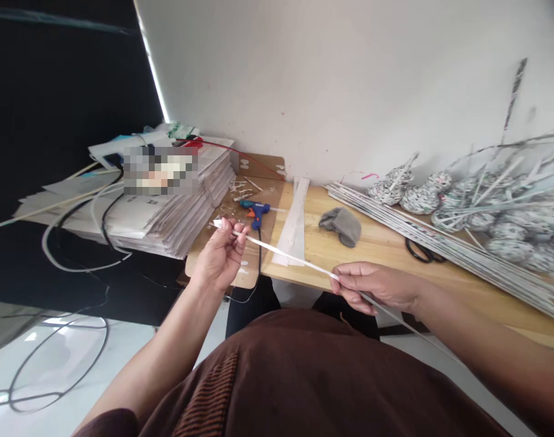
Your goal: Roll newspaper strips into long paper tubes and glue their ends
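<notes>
A thin white rolled-paper tube [291, 257] slants across the space between my two hands, above the table's front edge. My left hand [222, 252] pinches it near its far end, where a bit of white paper shows past the fingertips. Closed around the tube lower down is my right hand [372, 284], and the tube's tail runs on behind it along my forearm. Just beyond my left hand a blue glue gun [257, 213] lies on a brown board [272, 209] spotted with glue and scraps.
Flat white paper strips [291, 227], a grey cloth item [341, 226] and black-handled scissors [423, 250] lie on the wooden table [322, 200]. At right are a bundle of paper tubes [434, 237] and several woven paper pieces [420, 199]. A tall paper stack [181, 224] stands left, with cables.
</notes>
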Tool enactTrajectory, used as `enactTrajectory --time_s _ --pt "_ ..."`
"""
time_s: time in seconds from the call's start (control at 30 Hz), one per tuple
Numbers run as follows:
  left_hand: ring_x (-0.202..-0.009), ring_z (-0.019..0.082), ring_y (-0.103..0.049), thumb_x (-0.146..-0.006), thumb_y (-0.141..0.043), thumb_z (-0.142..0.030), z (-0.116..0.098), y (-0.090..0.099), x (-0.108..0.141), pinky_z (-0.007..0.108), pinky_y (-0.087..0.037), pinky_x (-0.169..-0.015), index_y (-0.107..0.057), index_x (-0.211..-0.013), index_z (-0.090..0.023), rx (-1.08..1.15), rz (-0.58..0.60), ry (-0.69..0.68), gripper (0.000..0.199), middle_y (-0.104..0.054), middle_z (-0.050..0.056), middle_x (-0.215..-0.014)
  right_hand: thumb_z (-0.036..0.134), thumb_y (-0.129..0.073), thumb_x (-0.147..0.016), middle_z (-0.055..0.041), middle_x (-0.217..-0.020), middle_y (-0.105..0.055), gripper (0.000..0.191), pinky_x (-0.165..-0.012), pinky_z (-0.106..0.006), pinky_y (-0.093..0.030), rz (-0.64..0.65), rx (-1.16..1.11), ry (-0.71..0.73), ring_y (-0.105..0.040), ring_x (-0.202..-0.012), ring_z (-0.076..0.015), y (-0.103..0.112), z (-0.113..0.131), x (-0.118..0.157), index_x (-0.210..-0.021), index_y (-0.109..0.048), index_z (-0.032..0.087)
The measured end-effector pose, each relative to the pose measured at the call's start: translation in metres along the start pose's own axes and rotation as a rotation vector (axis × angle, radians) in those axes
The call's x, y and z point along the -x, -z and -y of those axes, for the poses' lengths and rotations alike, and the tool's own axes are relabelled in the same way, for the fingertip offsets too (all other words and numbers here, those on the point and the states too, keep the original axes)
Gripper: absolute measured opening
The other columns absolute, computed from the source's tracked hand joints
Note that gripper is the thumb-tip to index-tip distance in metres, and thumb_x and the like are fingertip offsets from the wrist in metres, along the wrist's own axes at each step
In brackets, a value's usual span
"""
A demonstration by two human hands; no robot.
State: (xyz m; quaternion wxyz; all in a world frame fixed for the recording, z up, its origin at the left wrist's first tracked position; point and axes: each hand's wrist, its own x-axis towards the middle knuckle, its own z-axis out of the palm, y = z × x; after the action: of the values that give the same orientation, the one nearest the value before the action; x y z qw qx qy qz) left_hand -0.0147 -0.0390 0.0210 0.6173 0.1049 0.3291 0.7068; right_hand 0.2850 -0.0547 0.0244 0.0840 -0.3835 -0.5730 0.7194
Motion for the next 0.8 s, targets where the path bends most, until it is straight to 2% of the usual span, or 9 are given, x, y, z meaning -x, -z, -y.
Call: enactTrajectory --time_s 0.1,0.17,0.27,0.33,0.4,0.53,0.7,0.8 --pt "-0.072 0.012 -0.069 -0.091 -0.053 -0.017 0.008 -0.002 0.002 0.014 -0.058 -0.061 -0.063 -0.078 -0.01 -0.002 -0.012 0.006 0.018 -0.064 0.003 -0.068 0.054 -0.057 -0.085 -0.0001 -0.076 -0.054 0.041 -0.048 -0.022 -0.043 -0.109 0.203 -0.015 -0.055 -0.057 -0.0099 -0.006 0.01 -0.006 -0.098 -0.056 0.016" --pt "-0.073 0.012 -0.069 -0.091 -0.052 -0.016 0.014 -0.004 0.004 0.014 -0.058 -0.062 -0.063 -0.078 -0.01 -0.015 -0.007 0.015 0.018 -0.064 0.004 -0.068 0.054 -0.052 -0.088 -0.0023 -0.081 -0.059 0.04 -0.048 -0.022 -0.042 -0.205 0.381 0.043 -0.056 -0.057 -0.0103 -0.017 0.02 -0.016 -0.1 -0.058 0.017" --pt "-0.074 0.013 -0.07 -0.091 -0.052 -0.016 0.021 -0.005 0.006 0.015 -0.058 -0.063 -0.064 -0.079 -0.009 -0.027 0.014 0.014 0.017 -0.064 0.004 -0.07 0.039 -0.046 -0.094 -0.0002 -0.073 -0.062 0.028 -0.054 -0.022 -0.037 -0.375 0.663 0.216 -0.052 -0.055 -0.009 -0.03 0.03 -0.031 -0.093 -0.065 0.018" --pt "-0.075 0.013 -0.07 -0.09 -0.053 -0.016 0.022 -0.003 0.006 0.015 -0.058 -0.064 -0.064 -0.08 -0.009 -0.036 0.021 0.005 0.017 -0.065 0.005 -0.071 0.027 -0.043 -0.094 0.0009 -0.068 -0.062 0.026 -0.056 -0.022 -0.035 -0.452 0.79 0.272 -0.05 -0.055 -0.0086 -0.035 0.032 -0.039 -0.091 -0.068 0.019" --pt "-0.076 0.014 -0.07 -0.09 -0.054 -0.016 0.022 -0.001 0.005 0.016 -0.058 -0.066 -0.064 -0.08 -0.009 -0.041 0.022 -0.001 0.016 -0.065 0.005 -0.072 0.021 -0.042 -0.094 0.0009 -0.068 -0.063 0.027 -0.057 -0.022 -0.034 -0.471 0.842 0.279 -0.051 -0.055 -0.0086 -0.037 0.032 -0.043 -0.089 -0.068 0.019" --pt "-0.078 0.014 -0.07 -0.089 -0.056 -0.016 0.025 0.002 0.004 0.017 -0.059 -0.067 -0.064 -0.08 -0.01 -0.025 0.012 0.006 0.014 -0.066 0.005 -0.073 0.031 -0.047 -0.094 -0.0004 -0.075 -0.066 0.021 -0.058 -0.023 -0.034 -0.5 0.928 0.342 -0.054 -0.062 -0.0113 -0.042 0.034 -0.05 -0.094 -0.064 0.019" --pt "-0.077 0.015 -0.07 -0.089 -0.055 -0.015 0.031 -0.002 0.004 0.017 -0.058 -0.067 -0.064 -0.08 -0.01 -0.013 -0.019 0.009 0.013 -0.065 0.005 -0.073 0.027 -0.037 -0.099 -0.0073 -0.08 -0.067 0.027 -0.062 -0.027 -0.034 -0.595 1.281 0.388 -0.059 -0.07 -0.0162 -0.05 0.034 -0.06 -0.093 -0.06 0.014" --pt "-0.078 0.014 -0.07 -0.089 -0.054 -0.015 0.032 -0.003 0.004 0.017 -0.058 -0.068 -0.064 -0.08 -0.01 -0.018 -0.025 0.004 0.015 -0.065 0.006 -0.073 0.029 -0.036 -0.1 -0.0085 -0.085 -0.067 0.026 -0.062 -0.028 -0.034 -0.624 1.391 0.404 -0.06 -0.075 -0.0179 -0.051 0.031 -0.065 -0.099 -0.057 0.014"
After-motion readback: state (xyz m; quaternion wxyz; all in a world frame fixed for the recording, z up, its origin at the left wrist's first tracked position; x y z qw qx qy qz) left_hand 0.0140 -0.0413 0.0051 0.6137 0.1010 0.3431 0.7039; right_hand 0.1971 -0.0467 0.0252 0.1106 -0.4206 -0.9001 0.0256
